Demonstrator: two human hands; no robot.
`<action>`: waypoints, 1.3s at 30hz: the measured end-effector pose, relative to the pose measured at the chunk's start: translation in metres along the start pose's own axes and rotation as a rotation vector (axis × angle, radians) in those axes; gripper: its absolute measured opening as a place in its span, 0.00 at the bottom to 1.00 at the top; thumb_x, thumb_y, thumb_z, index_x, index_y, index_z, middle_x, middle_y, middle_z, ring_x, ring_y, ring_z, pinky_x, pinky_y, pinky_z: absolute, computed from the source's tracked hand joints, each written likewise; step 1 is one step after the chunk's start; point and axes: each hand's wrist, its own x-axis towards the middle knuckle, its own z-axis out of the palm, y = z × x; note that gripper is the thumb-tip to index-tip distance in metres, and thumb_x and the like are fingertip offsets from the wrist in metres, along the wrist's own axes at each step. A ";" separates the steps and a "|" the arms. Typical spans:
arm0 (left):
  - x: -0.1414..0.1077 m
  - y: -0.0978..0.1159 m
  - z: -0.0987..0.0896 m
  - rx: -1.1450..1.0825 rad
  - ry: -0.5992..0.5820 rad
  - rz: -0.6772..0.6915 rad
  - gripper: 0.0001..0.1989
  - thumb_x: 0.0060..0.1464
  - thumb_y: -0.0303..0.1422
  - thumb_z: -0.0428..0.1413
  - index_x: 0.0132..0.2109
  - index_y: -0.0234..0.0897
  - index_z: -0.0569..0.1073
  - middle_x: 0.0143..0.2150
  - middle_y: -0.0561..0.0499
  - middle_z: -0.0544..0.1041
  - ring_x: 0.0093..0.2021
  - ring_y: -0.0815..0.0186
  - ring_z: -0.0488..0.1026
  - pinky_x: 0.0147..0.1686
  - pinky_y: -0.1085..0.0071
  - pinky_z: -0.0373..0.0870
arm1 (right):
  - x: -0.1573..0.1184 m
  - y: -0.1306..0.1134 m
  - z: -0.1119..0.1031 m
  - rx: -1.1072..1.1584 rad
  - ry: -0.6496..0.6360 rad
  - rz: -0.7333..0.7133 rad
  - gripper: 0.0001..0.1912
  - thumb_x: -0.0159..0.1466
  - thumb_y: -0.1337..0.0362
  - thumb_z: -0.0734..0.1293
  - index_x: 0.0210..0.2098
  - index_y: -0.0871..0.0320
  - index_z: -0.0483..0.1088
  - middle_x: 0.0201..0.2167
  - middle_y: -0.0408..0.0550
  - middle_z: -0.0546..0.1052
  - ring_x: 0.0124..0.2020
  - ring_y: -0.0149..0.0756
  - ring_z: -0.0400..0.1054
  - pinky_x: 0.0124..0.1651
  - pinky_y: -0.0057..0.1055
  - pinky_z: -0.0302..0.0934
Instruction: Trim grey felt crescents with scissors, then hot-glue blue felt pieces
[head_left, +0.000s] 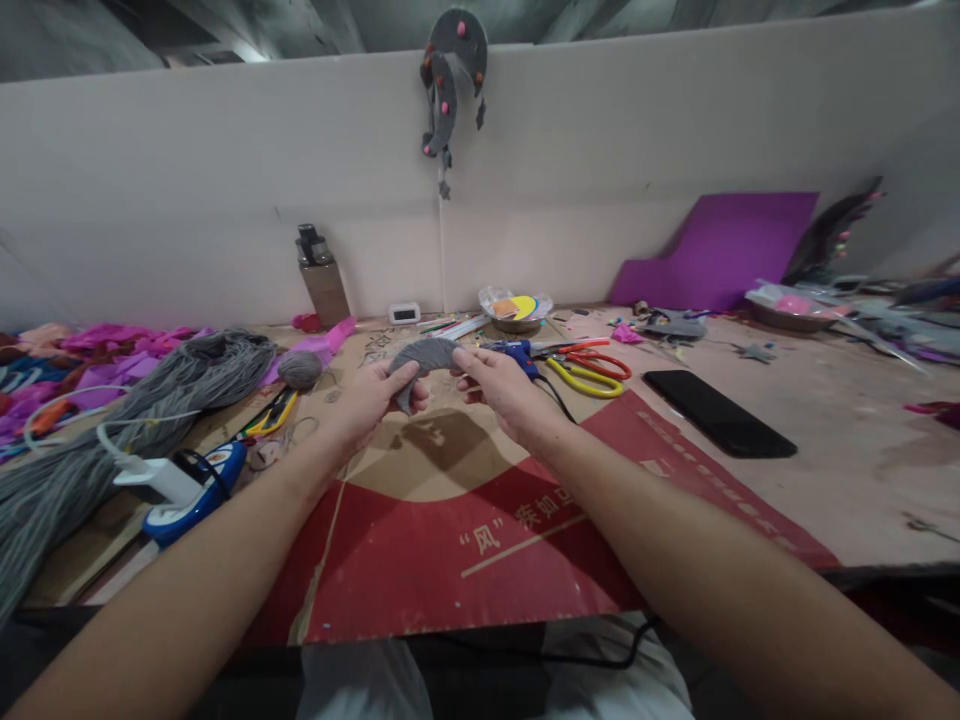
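Observation:
Between both hands, a little above the cardboard, is a curved crescent wrapped in grey yarn [426, 354]. My left hand [382, 398] grips its left end, thumb on top and fingers beneath. At the opposite end, my right hand [495, 385] pinches the crescent between thumb and fingers. Its lower left tip pokes out below my left thumb. Just beyond my right hand lies a blue glue gun [521, 357], partly hidden by that hand. Scissors with yellow handles [589, 380] and a pair with red handles [600, 362] lie to its right.
A grey yarn hank [202, 380], a yarn ball [301, 369] and a blue power strip [199, 495] occupy the left. The black phone [716, 412] lies right. Red-printed cardboard [450, 570] covers the front edge. A decorated crescent [459, 45] hangs on the white partition [225, 180].

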 end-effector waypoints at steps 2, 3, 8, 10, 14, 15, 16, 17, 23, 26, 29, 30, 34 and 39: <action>0.000 -0.001 0.000 -0.018 -0.032 -0.014 0.17 0.50 0.44 0.62 0.32 0.33 0.73 0.25 0.50 0.76 0.23 0.70 0.72 0.25 0.73 0.66 | 0.000 0.001 0.000 0.000 -0.023 -0.022 0.18 0.51 0.49 0.71 0.26 0.58 0.69 0.25 0.42 0.70 0.23 0.26 0.59 0.27 0.27 0.54; -0.001 -0.001 0.001 -0.031 -0.035 -0.021 0.17 0.50 0.44 0.62 0.33 0.33 0.73 0.25 0.50 0.76 0.23 0.70 0.72 0.26 0.73 0.67 | 0.001 0.002 -0.001 0.016 -0.019 -0.031 0.17 0.50 0.50 0.72 0.25 0.58 0.69 0.24 0.41 0.69 0.23 0.25 0.58 0.27 0.27 0.53; -0.001 0.003 0.002 -0.077 -0.020 -0.033 0.16 0.47 0.41 0.65 0.35 0.31 0.74 0.30 0.47 0.78 0.26 0.69 0.74 0.29 0.71 0.70 | 0.001 0.003 -0.004 0.174 0.014 0.027 0.18 0.46 0.52 0.74 0.25 0.58 0.68 0.22 0.39 0.68 0.22 0.25 0.56 0.28 0.28 0.51; -0.001 0.005 0.002 -0.109 -0.018 -0.041 0.16 0.45 0.41 0.66 0.34 0.31 0.74 0.29 0.48 0.78 0.26 0.69 0.74 0.30 0.71 0.70 | 0.000 0.002 -0.004 0.223 -0.006 0.062 0.19 0.45 0.52 0.75 0.26 0.58 0.68 0.22 0.40 0.69 0.22 0.25 0.56 0.28 0.28 0.51; -0.001 0.007 0.001 -0.146 -0.025 -0.049 0.18 0.42 0.41 0.68 0.33 0.31 0.75 0.27 0.48 0.79 0.24 0.69 0.74 0.30 0.71 0.71 | -0.002 0.000 -0.002 0.290 -0.049 0.111 0.21 0.43 0.52 0.77 0.26 0.58 0.68 0.22 0.40 0.69 0.22 0.25 0.58 0.28 0.27 0.52; -0.001 0.007 0.000 -0.137 -0.029 -0.043 0.18 0.42 0.41 0.68 0.33 0.31 0.75 0.27 0.48 0.79 0.24 0.69 0.74 0.30 0.71 0.71 | -0.002 -0.001 -0.002 0.307 -0.054 0.112 0.21 0.43 0.52 0.77 0.27 0.58 0.68 0.23 0.40 0.70 0.22 0.25 0.58 0.28 0.27 0.53; -0.001 0.007 0.000 -0.120 -0.033 -0.035 0.18 0.43 0.41 0.67 0.32 0.31 0.75 0.27 0.48 0.79 0.24 0.69 0.74 0.29 0.72 0.70 | -0.003 -0.001 -0.001 0.321 -0.059 0.108 0.20 0.43 0.52 0.77 0.28 0.58 0.69 0.24 0.40 0.71 0.23 0.25 0.59 0.28 0.27 0.53; -0.001 0.006 0.000 -0.098 -0.035 -0.027 0.17 0.44 0.41 0.67 0.32 0.31 0.75 0.27 0.48 0.79 0.24 0.69 0.73 0.29 0.72 0.69 | -0.004 -0.002 -0.001 0.330 -0.066 0.102 0.20 0.44 0.52 0.77 0.29 0.57 0.70 0.25 0.40 0.72 0.23 0.26 0.60 0.29 0.27 0.54; -0.001 0.007 0.001 -0.113 -0.030 -0.043 0.18 0.46 0.43 0.65 0.34 0.30 0.76 0.29 0.44 0.79 0.27 0.67 0.75 0.29 0.71 0.70 | -0.002 0.000 -0.001 0.287 -0.045 0.084 0.18 0.45 0.53 0.76 0.29 0.58 0.71 0.24 0.40 0.71 0.23 0.25 0.58 0.28 0.27 0.53; 0.000 0.007 0.000 -0.170 -0.042 -0.057 0.19 0.50 0.46 0.62 0.36 0.30 0.77 0.31 0.41 0.80 0.30 0.64 0.76 0.29 0.71 0.70 | 0.000 0.002 -0.002 0.278 -0.018 0.094 0.17 0.46 0.54 0.75 0.29 0.58 0.71 0.25 0.41 0.71 0.23 0.26 0.58 0.28 0.27 0.52; 0.003 0.005 -0.004 -0.222 -0.058 -0.072 0.24 0.53 0.52 0.57 0.37 0.32 0.78 0.33 0.40 0.81 0.31 0.62 0.77 0.30 0.70 0.71 | 0.001 0.004 -0.002 0.283 -0.003 0.098 0.18 0.45 0.54 0.75 0.29 0.58 0.70 0.24 0.40 0.71 0.23 0.26 0.58 0.27 0.27 0.52; 0.003 0.005 -0.006 -0.235 -0.071 -0.077 0.27 0.53 0.54 0.55 0.37 0.32 0.78 0.33 0.40 0.81 0.31 0.61 0.77 0.31 0.69 0.71 | 0.002 0.005 -0.002 0.285 0.005 0.096 0.18 0.45 0.54 0.75 0.29 0.58 0.70 0.24 0.40 0.71 0.23 0.25 0.58 0.27 0.27 0.52; 0.003 0.004 -0.009 -0.170 -0.083 -0.038 0.24 0.49 0.51 0.60 0.38 0.32 0.78 0.35 0.41 0.81 0.32 0.63 0.77 0.32 0.71 0.70 | 0.003 0.006 -0.002 0.292 0.039 0.083 0.20 0.44 0.53 0.75 0.28 0.58 0.69 0.24 0.39 0.70 0.22 0.24 0.57 0.27 0.27 0.51; 0.002 0.006 -0.008 -0.058 -0.021 0.018 0.16 0.45 0.40 0.66 0.37 0.32 0.78 0.32 0.46 0.81 0.29 0.68 0.75 0.31 0.74 0.68 | 0.002 0.006 0.000 0.292 0.018 0.069 0.21 0.43 0.52 0.75 0.29 0.58 0.69 0.23 0.39 0.71 0.21 0.24 0.56 0.26 0.26 0.50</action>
